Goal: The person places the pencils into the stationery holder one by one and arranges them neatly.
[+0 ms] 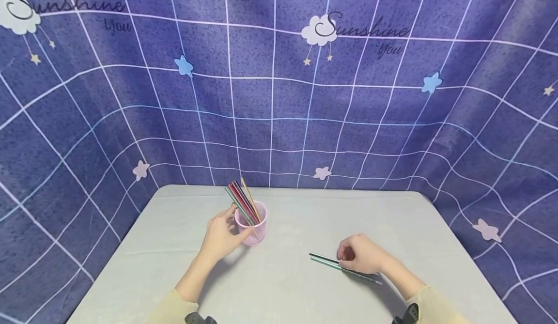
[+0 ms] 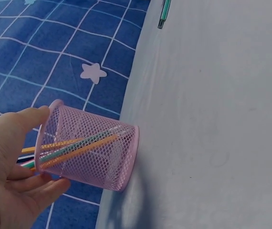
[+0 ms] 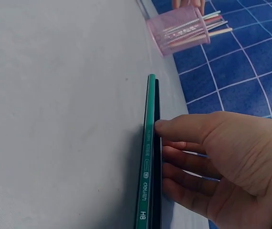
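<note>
A pink mesh pen cup [image 1: 255,239] stands on the table, tilted in the wrist views by the camera angle. My left hand [image 1: 221,236] holds it near the rim, thumb on one side and fingers on the other. Several coloured pencils [image 1: 244,203] lean inside the cup. To the right, my right hand [image 1: 362,254] has its thumb and curled fingers at two pencils lying side by side. One is a green pencil [image 3: 147,162] printed "HB"; the other, a dark pencil [image 3: 157,102], touches the thumb. The fingertips behind the pencils are partly hidden.
A pale cloth covers the table [image 1: 279,285]. Behind it and at both sides hangs a purple-blue curtain [image 1: 253,96] with a grid, stars and clouds. The two pencils lie well apart from the cup, across the tabletop.
</note>
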{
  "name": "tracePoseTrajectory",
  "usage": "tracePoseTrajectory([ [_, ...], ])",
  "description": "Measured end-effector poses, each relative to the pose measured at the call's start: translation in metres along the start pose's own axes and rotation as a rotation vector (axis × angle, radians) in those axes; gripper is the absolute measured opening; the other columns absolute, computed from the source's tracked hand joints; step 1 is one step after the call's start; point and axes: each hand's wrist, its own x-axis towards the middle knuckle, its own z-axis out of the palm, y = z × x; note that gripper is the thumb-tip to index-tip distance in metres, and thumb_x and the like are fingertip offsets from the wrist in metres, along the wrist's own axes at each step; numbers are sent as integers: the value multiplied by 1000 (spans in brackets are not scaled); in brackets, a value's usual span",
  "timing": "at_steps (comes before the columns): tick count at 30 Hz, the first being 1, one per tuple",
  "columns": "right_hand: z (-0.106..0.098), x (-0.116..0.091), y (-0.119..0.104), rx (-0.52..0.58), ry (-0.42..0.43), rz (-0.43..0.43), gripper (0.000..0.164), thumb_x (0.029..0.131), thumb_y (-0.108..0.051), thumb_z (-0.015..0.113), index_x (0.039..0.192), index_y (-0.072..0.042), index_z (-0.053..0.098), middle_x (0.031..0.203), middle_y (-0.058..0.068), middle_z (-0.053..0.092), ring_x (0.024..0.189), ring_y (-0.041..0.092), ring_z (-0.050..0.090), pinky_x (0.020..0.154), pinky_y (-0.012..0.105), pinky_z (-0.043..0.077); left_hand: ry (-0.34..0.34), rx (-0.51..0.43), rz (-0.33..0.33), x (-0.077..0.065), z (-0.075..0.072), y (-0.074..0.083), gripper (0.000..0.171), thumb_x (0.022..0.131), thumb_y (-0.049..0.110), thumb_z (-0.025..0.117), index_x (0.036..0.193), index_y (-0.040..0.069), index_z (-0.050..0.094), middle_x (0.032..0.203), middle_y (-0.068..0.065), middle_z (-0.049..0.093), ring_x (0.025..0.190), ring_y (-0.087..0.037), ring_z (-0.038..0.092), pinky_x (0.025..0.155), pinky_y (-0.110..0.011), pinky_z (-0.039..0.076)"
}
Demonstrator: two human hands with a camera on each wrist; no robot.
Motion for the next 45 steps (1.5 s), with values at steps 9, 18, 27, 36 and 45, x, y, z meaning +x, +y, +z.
tracePoseTrajectory([
  [9,2,0,-3,-20,2,-23,15,86,-6,82,83,-18,73,72,-18,64,67,-5,56,63,14,50,36,-34,-13,2,1,-3,79,80,26,95,138,-16,60,119,-32,75,102,-43,79,85,-36,68],
  [18,0,1,-7,-60,-15,-21,13,88,-4,80,87,-14,72,78,-15,67,71,-6,54,66,18,52,36,-37,-57,2,1,-4,79,79,30,96,136,-14,63,122,-30,75,100,-41,80,81,-38,69],
  [27,-19,14,-9,-27,82,-2,8,93,-3,75,92,-11,73,81,-11,70,74,-5,60,68,22,58,39,-20,-64,4,-1,-4,77,77,30,97,133,-11,67,113,-25,79,91,-34,82,76,-34,69],
  [36,-37,43,-18,32,192,-9,4,96,-5,73,95,-9,72,85,-5,72,78,1,64,70,24,62,76,1,-47,4,-1,-5,75,73,33,98,128,-9,71,110,-25,80,87,-33,82,71,-36,69],
  [45,-55,79,-48,99,289,-26,5,98,-5,72,102,-6,72,90,0,74,84,10,70,74,24,65,105,11,-51,5,1,-3,77,69,39,101,125,-7,74,107,-22,81,86,-32,82,72,-41,69],
])
